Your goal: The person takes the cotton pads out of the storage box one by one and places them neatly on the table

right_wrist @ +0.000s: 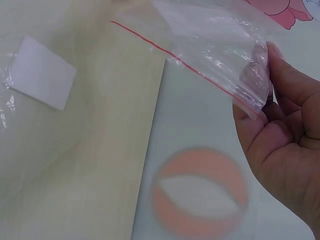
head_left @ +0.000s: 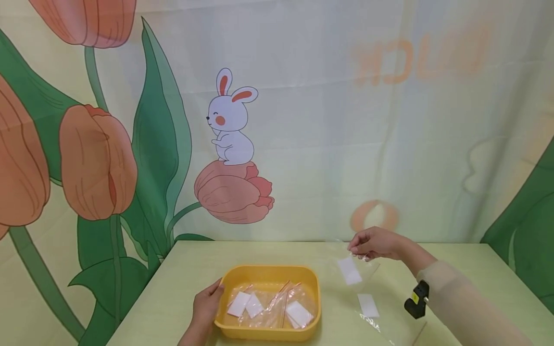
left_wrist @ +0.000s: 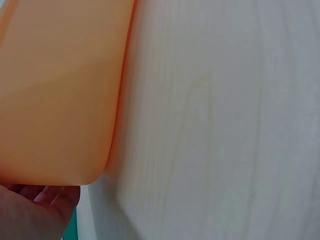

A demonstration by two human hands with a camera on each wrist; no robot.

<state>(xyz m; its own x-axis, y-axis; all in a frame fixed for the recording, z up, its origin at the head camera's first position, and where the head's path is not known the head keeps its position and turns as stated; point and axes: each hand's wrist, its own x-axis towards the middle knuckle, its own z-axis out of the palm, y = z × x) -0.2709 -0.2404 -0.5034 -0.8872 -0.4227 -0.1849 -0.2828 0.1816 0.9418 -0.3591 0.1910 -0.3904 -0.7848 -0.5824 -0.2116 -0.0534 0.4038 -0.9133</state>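
On the table stands a yellow plastic basin (head_left: 267, 332) holding several clear zip bags (head_left: 273, 307) with white cards (head_left: 298, 313). My left hand (head_left: 207, 303) grips the basin's left side; in the left wrist view, the fingers (left_wrist: 62, 197) bend against the orange-looking wall (left_wrist: 60, 125). Right of the basin, my right hand (head_left: 375, 244) pinches a clear zip bag (right_wrist: 215, 45) by its corner, above the table. A red line runs along that bag's edge, and a white card (head_left: 349, 270) shows in it. Below it, another clear bag with a white card (head_left: 368, 305) lies on the table.
The pale wood-grain table (head_left: 199, 257) ends at a printed cloth backdrop (head_left: 303, 144) with tulips and a rabbit. A black wrist device (head_left: 417, 300) sits on my right sleeve (head_left: 459, 298).
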